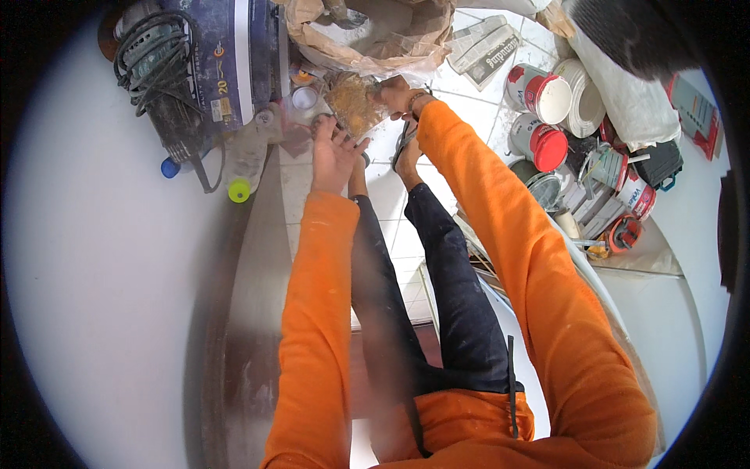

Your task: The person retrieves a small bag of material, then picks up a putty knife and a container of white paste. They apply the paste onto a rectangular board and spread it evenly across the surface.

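A clear plastic bag with yellow-brown contents [353, 105] is between my hands, just below a large open brown paper sack [422, 53]. My right hand [396, 97] closes its fingers on the bag's right edge. My left hand [334, 159] lies beneath the bag's lower left side, fingers stretched and apart; its fingertips come close to the bag, and I cannot tell whether they touch it. A white round lid or cup [305, 98] and a clear plastic bottle [251, 144] with a yellow-green cap are left of my left hand.
A big blue bucket [226, 62] stands at the far left, with a corded power tool [160, 86] against it. Folded newspaper [486, 51] lies on white tiles [469, 109]. Several paint tubs [539, 142] and a pale sack [625, 94] crowd the right side.
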Tool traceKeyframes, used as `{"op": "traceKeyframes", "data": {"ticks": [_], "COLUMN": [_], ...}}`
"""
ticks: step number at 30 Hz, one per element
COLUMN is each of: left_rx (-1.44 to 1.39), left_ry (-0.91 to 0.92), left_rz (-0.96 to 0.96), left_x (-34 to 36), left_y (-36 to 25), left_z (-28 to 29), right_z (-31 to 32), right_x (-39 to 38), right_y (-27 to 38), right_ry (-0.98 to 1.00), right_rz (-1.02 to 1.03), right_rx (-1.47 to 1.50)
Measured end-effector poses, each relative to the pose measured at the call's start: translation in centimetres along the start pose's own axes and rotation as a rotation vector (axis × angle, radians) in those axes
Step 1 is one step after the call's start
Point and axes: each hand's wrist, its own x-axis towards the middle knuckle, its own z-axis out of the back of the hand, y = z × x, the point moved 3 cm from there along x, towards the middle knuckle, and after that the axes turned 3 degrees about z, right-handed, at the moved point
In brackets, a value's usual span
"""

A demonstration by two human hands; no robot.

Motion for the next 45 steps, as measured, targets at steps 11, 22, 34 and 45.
{"op": "traceKeyframes", "data": {"ticks": [11,22,34,45], "left_rx": [0.437,0.906,1.263,1.38], "left_ry": [-0.051,-0.114,-0.697,-0.564], "left_rz": [-0.26,-0.472,-0.804,-0.626], "left_x": [2.8,3.2,4.9,4.1], "left_y": [2.3,5.1,3.6,0.8], "left_z": [2.9,5.3,0.2,-3.6], "right_z": [-0.7,-0.9,-0.8,1.3], "right_x": [-1.7,-5.0,-4.7,-1.3], "right_y": [2.2,3.2,3.4,2.2], "right_ry": [0.057,0.052,0.171,0.194], "right_rz": [-0.035,-0.147,-0.278,-0.08], "right_rx": [-0.232,0.276,0.998,1.053]}}
